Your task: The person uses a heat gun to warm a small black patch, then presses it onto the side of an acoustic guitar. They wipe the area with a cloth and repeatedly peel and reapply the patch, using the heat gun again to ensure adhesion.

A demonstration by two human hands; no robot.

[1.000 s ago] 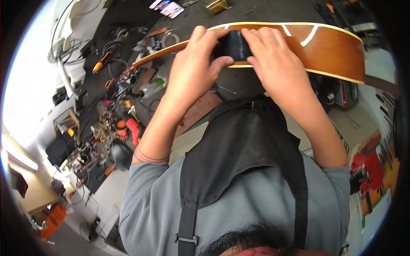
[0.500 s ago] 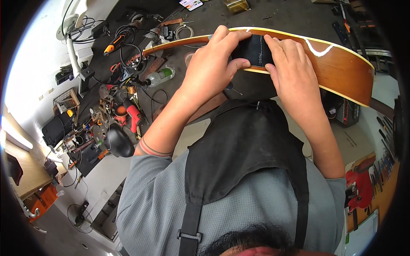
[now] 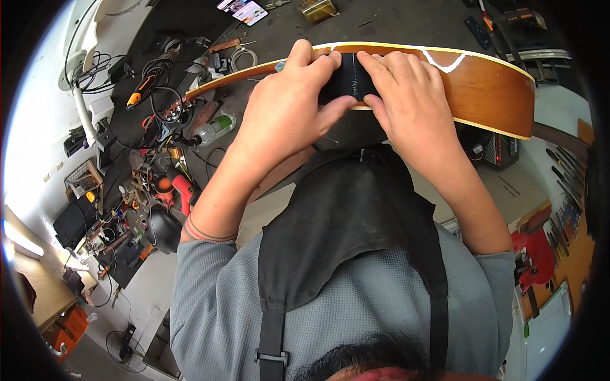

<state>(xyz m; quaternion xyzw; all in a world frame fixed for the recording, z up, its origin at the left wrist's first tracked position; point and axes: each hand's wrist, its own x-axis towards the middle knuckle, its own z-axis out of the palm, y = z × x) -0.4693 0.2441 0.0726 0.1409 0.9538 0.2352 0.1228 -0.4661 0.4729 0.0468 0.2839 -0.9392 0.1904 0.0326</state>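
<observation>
An amber acoustic guitar [image 3: 489,95] with cream binding lies on its edge across the upper middle, its side facing up and its neck reaching left. A black patch [image 3: 343,76] with a pale, ragged line down it covers part of that side. My left hand [image 3: 286,108] grips the patch's left part, index fingertip at the far edge and thumb on the near edge. My right hand [image 3: 410,101] grips at the patch's right, bent fingers over the guitar side and thumb at the near edge. My fingers hide parts of the patch.
The dark bench [image 3: 406,22] holds a phone [image 3: 244,11], coiled cables, a plastic bottle [image 3: 210,130] and a red tool [image 3: 183,190] among clutter at left. A red object [image 3: 534,254] and a rack of long tools [image 3: 565,184] are at right. My black apron fills the lower middle.
Since half a second ago the whole view has shifted, with the bench and guitar appearing further left. My left thumb has slid slightly right along the patch; both hands stay on the guitar.
</observation>
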